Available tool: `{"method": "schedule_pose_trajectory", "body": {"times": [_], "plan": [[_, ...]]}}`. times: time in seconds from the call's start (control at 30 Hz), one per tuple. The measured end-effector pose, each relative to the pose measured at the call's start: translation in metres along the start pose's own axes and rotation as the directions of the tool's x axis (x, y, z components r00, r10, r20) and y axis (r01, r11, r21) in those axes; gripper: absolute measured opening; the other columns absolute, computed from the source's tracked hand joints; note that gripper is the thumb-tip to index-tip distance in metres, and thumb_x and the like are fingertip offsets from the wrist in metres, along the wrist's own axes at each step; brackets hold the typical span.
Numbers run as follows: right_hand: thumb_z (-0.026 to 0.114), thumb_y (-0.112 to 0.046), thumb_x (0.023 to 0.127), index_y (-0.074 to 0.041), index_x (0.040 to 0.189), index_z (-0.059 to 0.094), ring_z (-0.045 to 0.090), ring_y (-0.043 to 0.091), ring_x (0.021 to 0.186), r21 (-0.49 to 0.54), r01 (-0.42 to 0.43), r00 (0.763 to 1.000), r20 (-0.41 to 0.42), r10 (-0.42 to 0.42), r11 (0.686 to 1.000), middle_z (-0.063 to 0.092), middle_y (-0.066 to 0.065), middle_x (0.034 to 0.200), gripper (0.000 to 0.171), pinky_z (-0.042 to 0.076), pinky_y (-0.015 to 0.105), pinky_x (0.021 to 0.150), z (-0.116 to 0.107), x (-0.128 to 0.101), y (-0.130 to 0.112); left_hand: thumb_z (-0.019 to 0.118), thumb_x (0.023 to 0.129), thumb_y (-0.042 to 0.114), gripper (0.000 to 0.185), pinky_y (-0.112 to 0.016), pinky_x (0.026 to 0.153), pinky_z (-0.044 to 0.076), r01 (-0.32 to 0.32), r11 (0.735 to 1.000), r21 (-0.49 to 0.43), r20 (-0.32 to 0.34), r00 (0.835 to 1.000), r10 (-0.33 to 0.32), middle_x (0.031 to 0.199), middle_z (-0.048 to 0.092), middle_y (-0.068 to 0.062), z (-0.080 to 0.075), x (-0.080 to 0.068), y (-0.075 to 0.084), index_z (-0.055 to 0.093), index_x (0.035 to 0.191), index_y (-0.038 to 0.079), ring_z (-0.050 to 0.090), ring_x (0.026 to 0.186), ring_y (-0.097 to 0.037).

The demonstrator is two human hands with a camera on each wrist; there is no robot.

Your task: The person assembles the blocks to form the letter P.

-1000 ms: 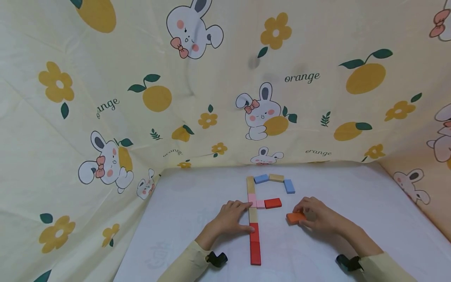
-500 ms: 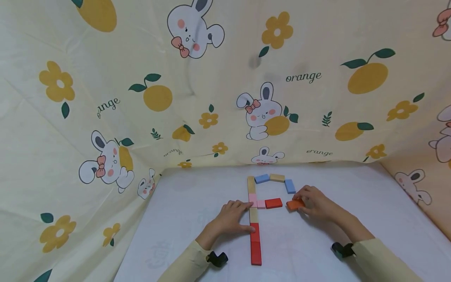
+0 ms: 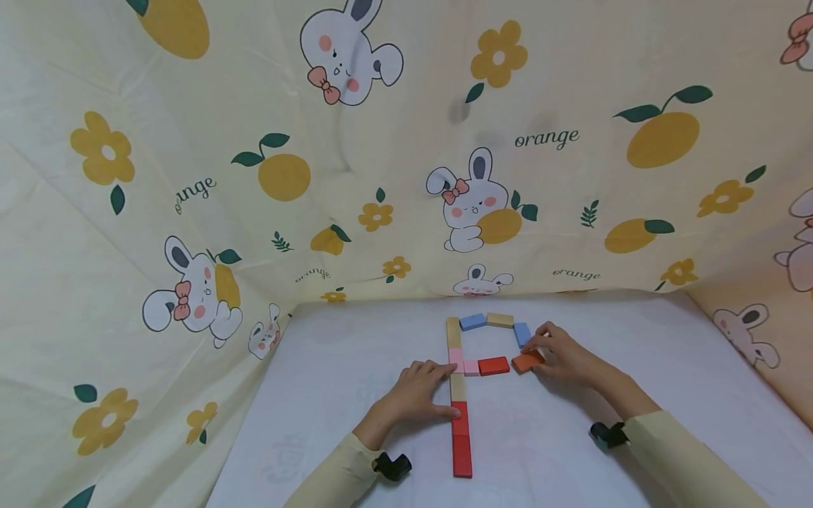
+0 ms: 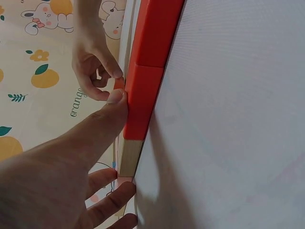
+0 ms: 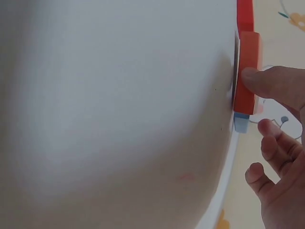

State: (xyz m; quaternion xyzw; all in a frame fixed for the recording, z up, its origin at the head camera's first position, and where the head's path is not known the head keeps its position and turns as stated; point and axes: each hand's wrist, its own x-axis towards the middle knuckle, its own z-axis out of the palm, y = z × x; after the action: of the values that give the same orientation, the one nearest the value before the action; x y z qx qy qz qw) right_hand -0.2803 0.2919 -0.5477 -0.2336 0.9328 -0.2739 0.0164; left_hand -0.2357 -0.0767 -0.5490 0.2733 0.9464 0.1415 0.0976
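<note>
My right hand (image 3: 565,356) pinches an orange block (image 3: 526,363), its thumb on the side face in the right wrist view. The block lies slantwise just right of a flat red block (image 3: 494,365) and close below a blue block (image 3: 521,334). My left hand (image 3: 413,391) rests along a straight column of blocks. Its thumb touches the upper of two red blocks (image 4: 144,100), while a fingertip is at a pink block (image 3: 455,356) higher up. Between them sits a tan block (image 3: 458,388). A small pink block (image 3: 471,367) joins the column to the flat red one.
An upper tan block (image 3: 453,331) tops the column. From it a second blue block (image 3: 473,322) and another tan block (image 3: 500,320) curve right. All lie on a white tabletop (image 3: 330,367), with a patterned cloth (image 3: 394,141) hanging behind and at the sides.
My right hand has carried the orange block away from me and slightly left, up beside the flat red block, and turned it to a slant. My left hand has stayed in place.
</note>
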Motion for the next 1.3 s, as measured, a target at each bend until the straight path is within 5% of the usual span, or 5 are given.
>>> {"method": "schedule_pose_trajectory", "body": {"times": [1.3], "plan": [[0.084, -0.011, 0.093, -0.026, 0.120, 0.076, 0.050, 0.033, 0.119, 0.033, -0.045, 0.997, 0.070, 0.043, 0.998, 0.050, 0.010, 0.127, 0.032, 0.056, 0.050, 0.098, 0.008, 0.016, 0.006, 0.080, 0.088, 0.067, 0.094, -0.047, 0.116, 0.042, -0.006, 1.000, 0.018, -0.002, 1.000, 0.006, 0.153, 0.055, 0.000, 0.001, -0.001, 0.000, 0.043, 0.165, 0.028, 0.047, 0.140, -0.025]]}}
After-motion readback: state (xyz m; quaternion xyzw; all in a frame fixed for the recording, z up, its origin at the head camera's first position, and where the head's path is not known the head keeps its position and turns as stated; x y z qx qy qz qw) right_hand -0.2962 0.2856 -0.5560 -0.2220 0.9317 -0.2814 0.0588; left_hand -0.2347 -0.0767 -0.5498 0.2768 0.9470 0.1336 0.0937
